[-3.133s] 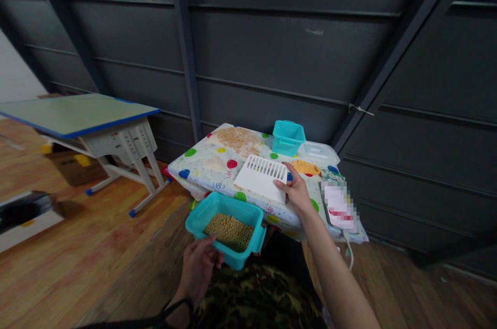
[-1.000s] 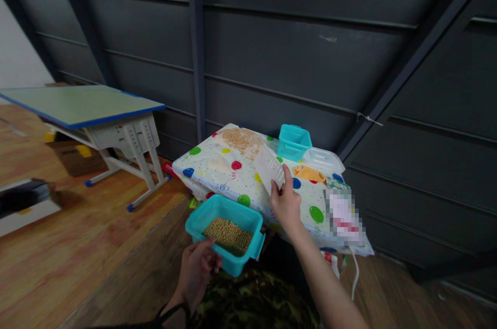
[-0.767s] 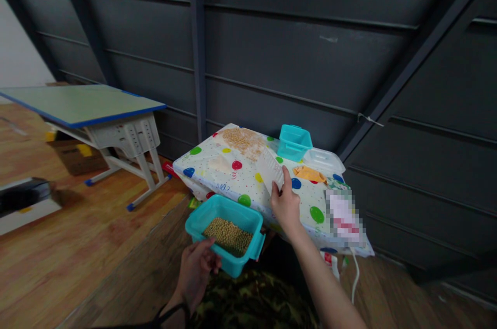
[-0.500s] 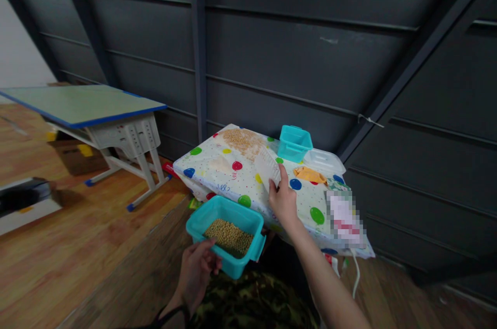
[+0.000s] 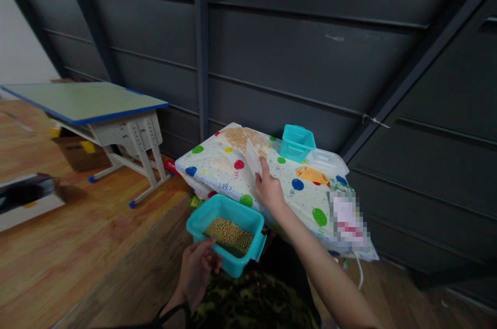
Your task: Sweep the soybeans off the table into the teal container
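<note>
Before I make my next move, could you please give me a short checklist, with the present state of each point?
1. White slotted plastic scoop held by the right hand: ok.
2. Large rectangular teal plastic container open on top: ok.
3. Left hand firm on its near rim: cannot tell.
4. Loose tan grains gathered together: not ok, spread on the balloon-print tablecloth.
5. Scoop touching the tablecloth: cannot tell.

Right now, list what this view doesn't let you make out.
Head view:
Near tub floor under the beans: covered.
Gripped part of the white scoop: behind the right hand.
Left end of the white box: cut off by picture edge.
Details of the flat item: pixelated.
</note>
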The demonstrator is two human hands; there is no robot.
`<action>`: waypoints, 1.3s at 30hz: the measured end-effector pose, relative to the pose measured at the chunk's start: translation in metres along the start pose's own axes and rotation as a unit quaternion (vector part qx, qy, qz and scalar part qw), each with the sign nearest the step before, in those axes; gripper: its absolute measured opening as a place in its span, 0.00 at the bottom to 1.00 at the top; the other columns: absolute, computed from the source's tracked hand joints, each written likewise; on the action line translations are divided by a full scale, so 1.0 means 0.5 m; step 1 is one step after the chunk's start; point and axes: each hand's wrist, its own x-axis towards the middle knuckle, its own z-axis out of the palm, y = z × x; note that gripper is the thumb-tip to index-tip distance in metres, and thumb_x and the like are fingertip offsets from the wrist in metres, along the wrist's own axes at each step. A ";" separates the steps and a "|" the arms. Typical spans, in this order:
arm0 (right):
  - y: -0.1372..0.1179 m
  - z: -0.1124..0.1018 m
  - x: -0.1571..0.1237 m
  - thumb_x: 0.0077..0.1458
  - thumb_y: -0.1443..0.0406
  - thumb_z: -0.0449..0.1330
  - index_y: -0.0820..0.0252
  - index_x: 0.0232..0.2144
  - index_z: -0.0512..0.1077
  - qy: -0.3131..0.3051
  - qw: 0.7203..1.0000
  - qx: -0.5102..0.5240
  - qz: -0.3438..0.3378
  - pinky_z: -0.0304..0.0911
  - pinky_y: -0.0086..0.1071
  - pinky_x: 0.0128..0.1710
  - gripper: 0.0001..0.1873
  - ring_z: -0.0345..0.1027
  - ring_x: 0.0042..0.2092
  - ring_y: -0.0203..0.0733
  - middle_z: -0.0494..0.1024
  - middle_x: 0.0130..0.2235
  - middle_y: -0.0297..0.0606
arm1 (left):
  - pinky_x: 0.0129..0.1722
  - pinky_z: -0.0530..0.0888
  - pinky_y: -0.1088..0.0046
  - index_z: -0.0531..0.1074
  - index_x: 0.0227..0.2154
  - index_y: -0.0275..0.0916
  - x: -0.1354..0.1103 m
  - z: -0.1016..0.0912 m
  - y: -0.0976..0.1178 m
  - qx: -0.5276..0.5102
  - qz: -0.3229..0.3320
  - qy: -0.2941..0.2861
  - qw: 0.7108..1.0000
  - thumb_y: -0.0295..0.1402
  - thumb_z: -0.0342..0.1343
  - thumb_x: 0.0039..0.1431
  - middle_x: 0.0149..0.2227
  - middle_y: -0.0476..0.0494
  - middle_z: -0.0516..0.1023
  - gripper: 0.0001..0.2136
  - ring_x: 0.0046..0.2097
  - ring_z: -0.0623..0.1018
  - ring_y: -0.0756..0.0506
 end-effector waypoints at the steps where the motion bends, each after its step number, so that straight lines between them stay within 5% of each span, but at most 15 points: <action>1: -0.006 0.002 0.004 0.67 0.68 0.51 0.63 0.78 0.53 -0.008 1.000 -0.012 -0.010 0.71 0.33 0.34 0.39 0.78 0.31 0.46 0.85 0.34 0.47 | 0.14 0.64 0.73 0.74 0.13 0.39 0.000 -0.001 0.000 -0.002 0.002 -0.001 1.000 0.45 0.76 0.29 0.13 0.45 0.74 0.19 0.14 0.71 0.47; 13: -0.092 0.019 0.033 0.73 0.66 0.50 0.62 0.79 0.48 -0.047 0.999 0.003 -0.008 0.74 0.34 0.38 0.36 0.82 0.36 0.48 0.86 0.39 0.46 | 0.14 0.65 0.72 0.74 0.13 0.39 0.009 -0.010 -0.003 -0.008 0.009 0.009 1.000 0.44 0.77 0.30 0.13 0.46 0.74 0.19 0.15 0.71 0.47; 25: -0.006 -0.005 -0.045 0.71 0.64 0.52 0.69 0.76 0.55 0.061 0.998 0.007 -0.018 0.65 0.30 0.26 0.35 0.74 0.26 0.44 0.83 0.30 0.44 | 0.14 0.65 0.72 0.73 0.12 0.39 0.015 -0.013 -0.004 0.001 0.005 0.003 1.000 0.44 0.77 0.30 0.13 0.46 0.74 0.19 0.15 0.71 0.47; 34: -0.093 0.045 0.003 0.66 0.70 0.57 0.67 0.79 0.44 0.027 0.995 -0.084 -0.049 0.70 0.29 0.29 0.45 0.78 0.30 0.44 0.84 0.34 0.45 | 0.15 0.65 0.72 0.74 0.13 0.39 0.010 -0.012 0.004 -0.009 0.005 0.005 1.000 0.44 0.77 0.30 0.13 0.45 0.75 0.18 0.15 0.72 0.47; 39: -0.138 0.056 0.042 0.68 0.72 0.54 0.66 0.79 0.46 -0.022 0.995 -0.092 -0.039 0.74 0.32 0.34 0.42 0.82 0.35 0.47 0.85 0.38 0.47 | 0.14 0.65 0.72 0.73 0.13 0.39 0.011 -0.015 0.006 -0.020 0.001 0.011 1.000 0.44 0.78 0.29 0.13 0.45 0.75 0.19 0.15 0.72 0.47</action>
